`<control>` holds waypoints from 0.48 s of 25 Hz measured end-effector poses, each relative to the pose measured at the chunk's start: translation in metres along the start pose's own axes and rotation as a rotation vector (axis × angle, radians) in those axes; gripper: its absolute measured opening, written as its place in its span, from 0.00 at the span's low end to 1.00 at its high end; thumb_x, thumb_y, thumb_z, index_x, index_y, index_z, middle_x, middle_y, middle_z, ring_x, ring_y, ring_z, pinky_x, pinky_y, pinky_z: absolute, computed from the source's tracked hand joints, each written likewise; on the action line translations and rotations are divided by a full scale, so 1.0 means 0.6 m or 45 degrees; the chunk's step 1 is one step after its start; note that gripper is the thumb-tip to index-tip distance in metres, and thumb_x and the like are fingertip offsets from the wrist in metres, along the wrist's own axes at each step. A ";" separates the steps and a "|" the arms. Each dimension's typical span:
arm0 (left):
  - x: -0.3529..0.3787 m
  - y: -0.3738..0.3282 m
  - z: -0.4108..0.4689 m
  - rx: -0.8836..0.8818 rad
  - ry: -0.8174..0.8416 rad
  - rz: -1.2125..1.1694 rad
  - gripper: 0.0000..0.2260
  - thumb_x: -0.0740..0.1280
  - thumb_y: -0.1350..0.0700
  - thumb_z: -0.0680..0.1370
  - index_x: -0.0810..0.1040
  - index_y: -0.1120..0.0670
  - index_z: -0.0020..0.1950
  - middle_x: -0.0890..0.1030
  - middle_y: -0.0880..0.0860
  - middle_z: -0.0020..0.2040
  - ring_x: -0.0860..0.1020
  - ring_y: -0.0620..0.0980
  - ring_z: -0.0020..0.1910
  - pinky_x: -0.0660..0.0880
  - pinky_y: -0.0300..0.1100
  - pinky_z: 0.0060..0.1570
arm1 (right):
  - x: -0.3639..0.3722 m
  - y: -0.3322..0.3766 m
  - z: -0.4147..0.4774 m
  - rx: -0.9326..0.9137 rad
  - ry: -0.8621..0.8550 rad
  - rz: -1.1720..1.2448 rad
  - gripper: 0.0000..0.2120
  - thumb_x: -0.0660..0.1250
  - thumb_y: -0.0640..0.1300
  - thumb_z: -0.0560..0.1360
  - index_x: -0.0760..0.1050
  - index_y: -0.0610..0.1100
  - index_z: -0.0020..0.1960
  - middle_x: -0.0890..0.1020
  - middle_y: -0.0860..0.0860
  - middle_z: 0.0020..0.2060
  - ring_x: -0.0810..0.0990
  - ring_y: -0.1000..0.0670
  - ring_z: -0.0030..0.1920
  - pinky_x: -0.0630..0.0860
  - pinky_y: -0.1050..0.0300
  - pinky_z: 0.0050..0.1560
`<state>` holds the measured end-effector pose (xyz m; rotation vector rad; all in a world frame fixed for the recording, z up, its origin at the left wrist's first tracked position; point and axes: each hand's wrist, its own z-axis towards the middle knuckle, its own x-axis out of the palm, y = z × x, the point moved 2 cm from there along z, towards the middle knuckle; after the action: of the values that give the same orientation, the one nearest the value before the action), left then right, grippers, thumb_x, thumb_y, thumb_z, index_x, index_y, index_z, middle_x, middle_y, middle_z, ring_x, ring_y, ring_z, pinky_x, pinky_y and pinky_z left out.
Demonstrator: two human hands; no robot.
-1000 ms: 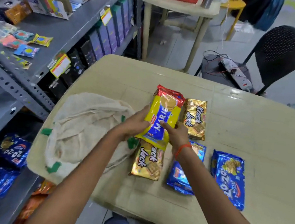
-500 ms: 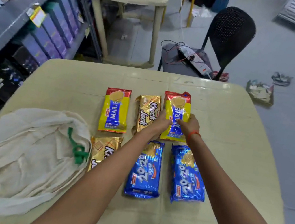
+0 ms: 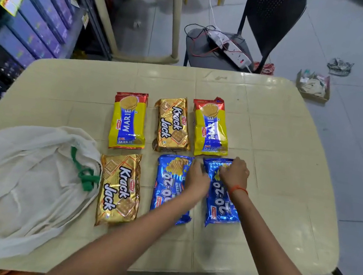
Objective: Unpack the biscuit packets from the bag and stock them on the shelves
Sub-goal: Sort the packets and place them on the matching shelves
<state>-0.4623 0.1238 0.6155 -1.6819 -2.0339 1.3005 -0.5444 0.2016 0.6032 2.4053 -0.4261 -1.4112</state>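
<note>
Second Marie packet (image 3: pixel 211 127) just got set down, so both hands (image 3: pixel 217 177) now rest loosely on the 20-20 packets (image 3: pixel 221 194), shelving next probably.

Glossy foil packets (image 3: pixel 173 125) catch the light on a smooth plastic table (image 3: pixel 287 175); the bag (image 3: pixel 21 175) is soft matt cloth

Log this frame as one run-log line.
stage: packets laid out on table | left hand: on left 20-20 packet | right hand: on right 20-20 packet | bag: slumped at left | shelving: not started
</note>
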 end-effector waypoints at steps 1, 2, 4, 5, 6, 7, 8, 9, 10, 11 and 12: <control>0.020 0.012 -0.017 -0.047 0.055 0.003 0.21 0.54 0.65 0.78 0.65 0.57 0.71 0.73 0.59 0.67 0.74 0.60 0.63 0.73 0.46 0.54 | 0.006 -0.013 -0.014 0.076 0.032 0.007 0.32 0.64 0.46 0.76 0.56 0.35 0.74 0.62 0.36 0.72 0.63 0.37 0.71 0.61 0.45 0.70; 0.031 0.015 -0.023 -0.118 0.109 -0.019 0.21 0.55 0.64 0.78 0.65 0.58 0.71 0.72 0.59 0.68 0.74 0.60 0.63 0.72 0.45 0.55 | 0.010 -0.019 -0.024 0.143 0.048 0.039 0.35 0.64 0.48 0.76 0.52 0.37 0.76 0.60 0.37 0.73 0.61 0.37 0.72 0.61 0.44 0.71; 0.042 0.022 -0.033 -0.239 0.230 -0.096 0.19 0.57 0.63 0.78 0.66 0.60 0.70 0.74 0.61 0.65 0.75 0.59 0.62 0.74 0.46 0.55 | 0.016 -0.027 -0.046 0.203 0.021 0.050 0.37 0.63 0.51 0.76 0.49 0.39 0.77 0.61 0.38 0.73 0.62 0.37 0.72 0.63 0.43 0.69; 0.044 0.022 -0.036 -0.251 0.260 -0.160 0.17 0.58 0.63 0.78 0.68 0.60 0.67 0.76 0.62 0.63 0.77 0.59 0.60 0.76 0.47 0.54 | 0.015 -0.028 -0.053 0.215 0.012 0.036 0.37 0.63 0.51 0.77 0.49 0.39 0.77 0.62 0.38 0.73 0.63 0.37 0.71 0.64 0.43 0.68; 0.042 0.020 -0.044 -0.252 0.280 -0.243 0.15 0.59 0.63 0.77 0.70 0.60 0.64 0.77 0.62 0.61 0.79 0.58 0.56 0.77 0.47 0.51 | 0.011 -0.026 -0.061 0.226 0.003 0.026 0.36 0.63 0.51 0.77 0.50 0.39 0.76 0.63 0.38 0.72 0.63 0.37 0.71 0.65 0.42 0.68; 0.034 0.018 -0.055 -0.234 0.284 -0.325 0.12 0.59 0.64 0.77 0.72 0.59 0.59 0.79 0.62 0.58 0.80 0.56 0.51 0.78 0.45 0.46 | 0.004 -0.023 -0.071 0.224 -0.018 0.020 0.35 0.63 0.51 0.77 0.52 0.39 0.76 0.64 0.37 0.71 0.64 0.37 0.70 0.66 0.42 0.67; 0.022 0.017 -0.065 -0.195 0.278 -0.374 0.10 0.59 0.66 0.76 0.73 0.57 0.55 0.80 0.62 0.56 0.80 0.54 0.47 0.78 0.44 0.42 | -0.003 -0.017 -0.078 0.201 -0.054 0.015 0.33 0.63 0.50 0.76 0.55 0.40 0.75 0.66 0.37 0.70 0.66 0.36 0.69 0.67 0.42 0.66; 0.004 0.016 -0.072 -0.145 0.270 -0.393 0.10 0.58 0.66 0.75 0.74 0.56 0.53 0.80 0.62 0.55 0.80 0.54 0.46 0.77 0.43 0.42 | -0.011 -0.006 -0.083 0.160 -0.085 0.027 0.30 0.64 0.49 0.76 0.58 0.39 0.73 0.68 0.37 0.68 0.68 0.36 0.68 0.68 0.43 0.64; -0.017 0.019 -0.077 -0.099 0.250 -0.392 0.12 0.56 0.66 0.75 0.74 0.56 0.53 0.80 0.62 0.56 0.80 0.55 0.48 0.77 0.45 0.44 | -0.016 0.009 -0.088 0.100 -0.106 0.060 0.28 0.64 0.48 0.76 0.61 0.39 0.71 0.71 0.36 0.66 0.70 0.36 0.66 0.70 0.43 0.63; -0.041 0.024 -0.080 -0.064 0.210 -0.375 0.13 0.56 0.66 0.75 0.75 0.56 0.54 0.81 0.61 0.56 0.80 0.56 0.50 0.77 0.48 0.48 | -0.018 0.029 -0.094 0.013 -0.103 0.107 0.25 0.63 0.47 0.76 0.64 0.38 0.69 0.74 0.35 0.63 0.72 0.36 0.64 0.71 0.45 0.61; -0.067 0.031 -0.079 -0.043 0.144 -0.333 0.14 0.56 0.65 0.75 0.75 0.56 0.56 0.81 0.60 0.56 0.80 0.58 0.53 0.77 0.50 0.52 | -0.013 0.050 -0.100 -0.086 -0.067 0.158 0.23 0.63 0.46 0.76 0.67 0.36 0.67 0.76 0.34 0.61 0.74 0.36 0.63 0.72 0.46 0.60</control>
<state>-0.4056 0.1116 0.6450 -1.4086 -2.1323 1.0669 -0.4980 0.1850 0.6496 2.2516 -0.5230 -1.4139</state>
